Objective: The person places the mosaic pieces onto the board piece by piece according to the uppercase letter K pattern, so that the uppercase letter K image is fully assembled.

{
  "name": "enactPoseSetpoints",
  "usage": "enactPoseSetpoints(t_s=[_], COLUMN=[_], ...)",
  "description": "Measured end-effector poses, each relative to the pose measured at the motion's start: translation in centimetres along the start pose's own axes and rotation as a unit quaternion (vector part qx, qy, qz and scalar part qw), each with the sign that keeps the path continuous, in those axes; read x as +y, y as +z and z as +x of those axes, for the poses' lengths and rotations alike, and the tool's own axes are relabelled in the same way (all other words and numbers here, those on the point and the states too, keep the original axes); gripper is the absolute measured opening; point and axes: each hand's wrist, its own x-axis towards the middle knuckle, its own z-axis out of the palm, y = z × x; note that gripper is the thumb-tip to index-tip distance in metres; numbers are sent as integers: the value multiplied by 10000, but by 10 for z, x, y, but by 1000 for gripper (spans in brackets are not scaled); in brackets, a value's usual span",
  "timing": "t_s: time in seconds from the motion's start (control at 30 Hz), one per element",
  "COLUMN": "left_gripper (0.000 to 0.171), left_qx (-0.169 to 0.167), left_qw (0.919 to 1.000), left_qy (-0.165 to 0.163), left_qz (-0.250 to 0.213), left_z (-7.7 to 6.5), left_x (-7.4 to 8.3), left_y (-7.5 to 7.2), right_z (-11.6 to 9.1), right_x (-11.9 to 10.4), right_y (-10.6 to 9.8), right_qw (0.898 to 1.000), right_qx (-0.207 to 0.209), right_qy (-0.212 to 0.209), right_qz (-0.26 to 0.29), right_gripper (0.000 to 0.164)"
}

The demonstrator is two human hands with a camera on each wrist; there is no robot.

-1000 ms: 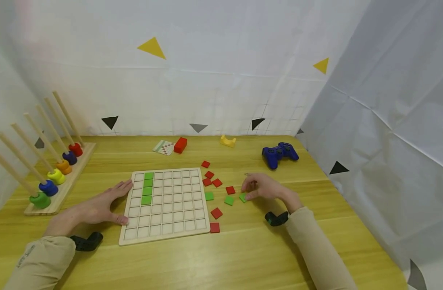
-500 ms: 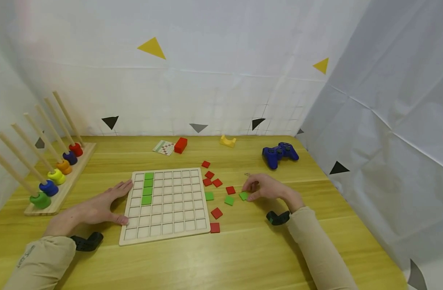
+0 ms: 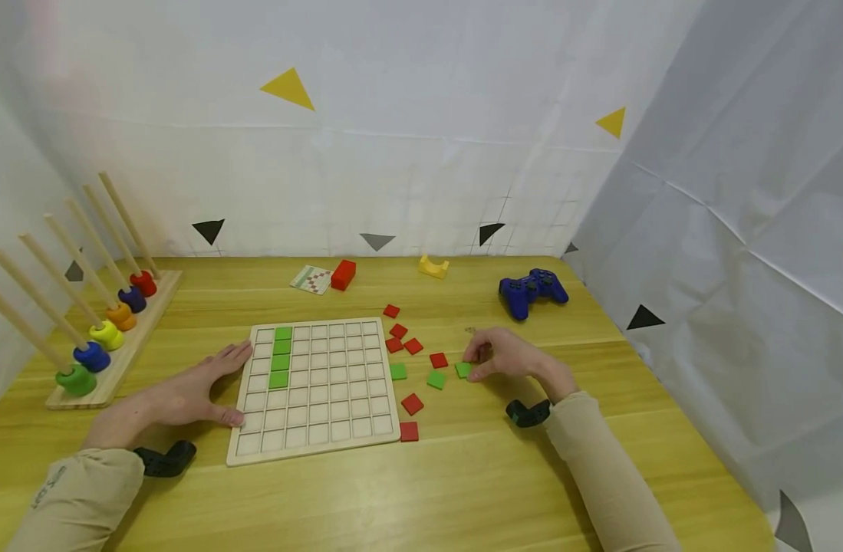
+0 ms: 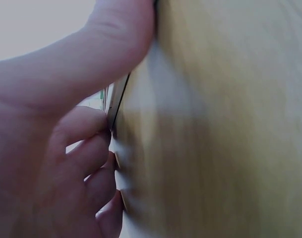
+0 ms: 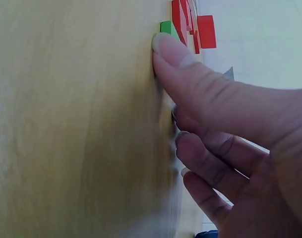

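Observation:
A wooden grid board lies left of centre on the table, with several green tiles set in one column. My left hand rests spread along its left edge, thumb near the lower corner and fingertips near the upper one. In the left wrist view, the thumb and fingers lie along the board's edge. My right hand pinches a loose green tile between thumb and index finger, low at the table. Its other fingers are bent beneath the palm; the thumb hides part of the tile in the right wrist view.
Several red tiles and more green tiles lie right of the board. Behind stand a patterned card, a red block, a yellow arch block and a blue game controller. A peg rack with coloured rings stands left.
The green tile at my right fingertips has turned and shifted slightly away from me, and the right hand has moved a little with it. My left hand stays put.

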Motion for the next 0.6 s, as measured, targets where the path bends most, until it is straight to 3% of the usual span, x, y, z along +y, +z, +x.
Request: enactPoseSetpoints(t_s=[0.13, 0.27, 0.4, 0.6], left_gripper=[116, 116, 115, 115], left_qx=[12, -3, 14, 61], left_qw=[10000, 9999, 9998, 9999], left_qy=[1, -14, 22, 72], left_qz=[50, 147, 179, 135], left_z=[0, 1, 1, 0], left_x=[0, -1, -1, -2], left_y=[0, 1, 2, 1], right_z=[1, -1, -1, 12], right_x=[0, -6, -26, -59], right_y=[0, -2, -4, 2], right_qw=[9999, 9983, 9945, 9931], right_qx=[-3, 170, 344, 251], right_qy=[17, -403, -821, -881], right_qz=[-114, -376, -546, -726], right_gripper=[23, 20, 19, 20])
